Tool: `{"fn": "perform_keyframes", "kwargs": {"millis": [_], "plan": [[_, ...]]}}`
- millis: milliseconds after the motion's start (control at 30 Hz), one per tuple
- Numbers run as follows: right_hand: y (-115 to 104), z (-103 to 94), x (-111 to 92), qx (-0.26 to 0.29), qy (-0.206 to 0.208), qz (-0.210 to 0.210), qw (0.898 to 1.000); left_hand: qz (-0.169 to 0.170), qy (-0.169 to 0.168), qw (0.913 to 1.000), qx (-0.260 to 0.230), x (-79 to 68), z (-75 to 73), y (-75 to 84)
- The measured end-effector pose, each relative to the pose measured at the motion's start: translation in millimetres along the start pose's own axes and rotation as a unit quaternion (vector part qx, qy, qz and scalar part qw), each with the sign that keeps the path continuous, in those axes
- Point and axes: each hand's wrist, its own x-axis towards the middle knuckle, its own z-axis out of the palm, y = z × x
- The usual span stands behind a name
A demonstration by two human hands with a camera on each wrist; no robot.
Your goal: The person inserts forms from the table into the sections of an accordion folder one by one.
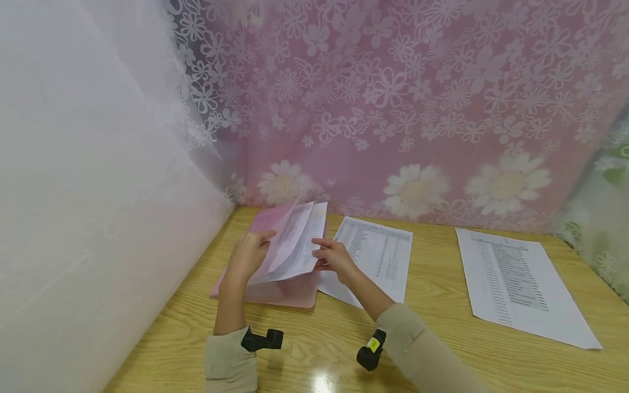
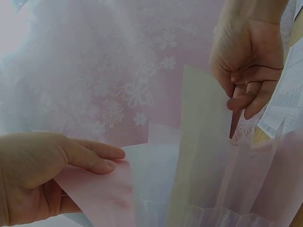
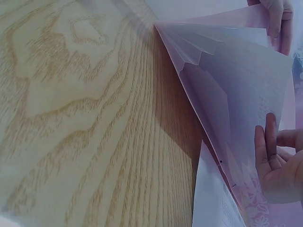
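Observation:
A pink folder (image 1: 290, 292) lies partly opened on the table's left side, its clear sleeves and printed pages (image 1: 302, 248) fanned upward. At the folder's left, my left hand (image 1: 248, 254) pinches the raised pink cover (image 2: 106, 189) between thumb and fingers. My right hand (image 1: 336, 259) holds the right edge of the raised pages, its thumb and fingers around that edge. In the right wrist view, fingertips (image 3: 270, 125) lie against a translucent sleeve (image 3: 246, 71). Stepped lower corners of several sleeves (image 2: 227, 217) show in the left wrist view.
A printed sheet (image 1: 380, 256) lies just right of the folder, partly beneath it and my right forearm. Another printed sheet (image 1: 521, 284) lies farther right on the wooden table (image 1: 314, 338). Floral curtains (image 1: 393, 109) hang behind; a white sheet wall (image 1: 98, 191) stands at left.

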Motion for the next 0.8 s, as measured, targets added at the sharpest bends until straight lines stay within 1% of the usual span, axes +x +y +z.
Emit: {"fn": "perform_keyframes", "kwargs": {"millis": [133, 300, 400, 533, 800], "plan": [[2, 2.7, 2, -0.002, -0.024, 0.000, 1.000, 0.006, 0.005, 0.9999, 0.007, -0.4, -0.1, -0.1], [5, 5.2, 5, -0.004, -0.060, 0.002, 0.998, 0.004, 0.004, 1.0000, 0.000, -1.2, -0.4, 0.7], [4, 7.6, 6, -0.013, -0.077, 0.003, 0.997, 0.004, 0.006, 1.0000, -0.001, -0.9, -0.5, 0.8], [3, 12.1, 7, -0.024, -0.088, 0.010, 0.996, 0.007, 0.010, 0.9999, 0.004, -0.3, -0.6, 0.7], [0, 16.9, 9, -0.028, -0.108, 0.021, 0.993, 0.002, 0.004, 1.0000, 0.006, -0.1, -0.4, -0.3]]}}
